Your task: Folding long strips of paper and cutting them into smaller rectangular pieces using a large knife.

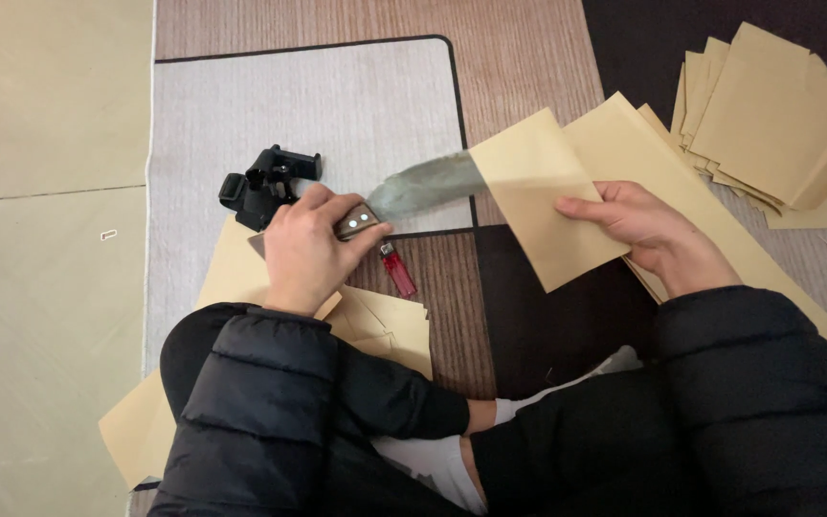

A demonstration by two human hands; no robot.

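Left hand (306,251): fingers closed around a wooden-handled knife with blurred grey blade (404,196), centre frame.
Right hand (645,235): fingers pinching a tan paper sheet (538,196), centre right.
Nearby: red lighter (398,271); black plastic clamp (265,184).

Knife (404,196): one. Red lighter (397,271): one. Black clamp device (265,184): one. Held tan sheet (543,196): one. Tan paper stacks: three; individual sheets too overlapped to count.
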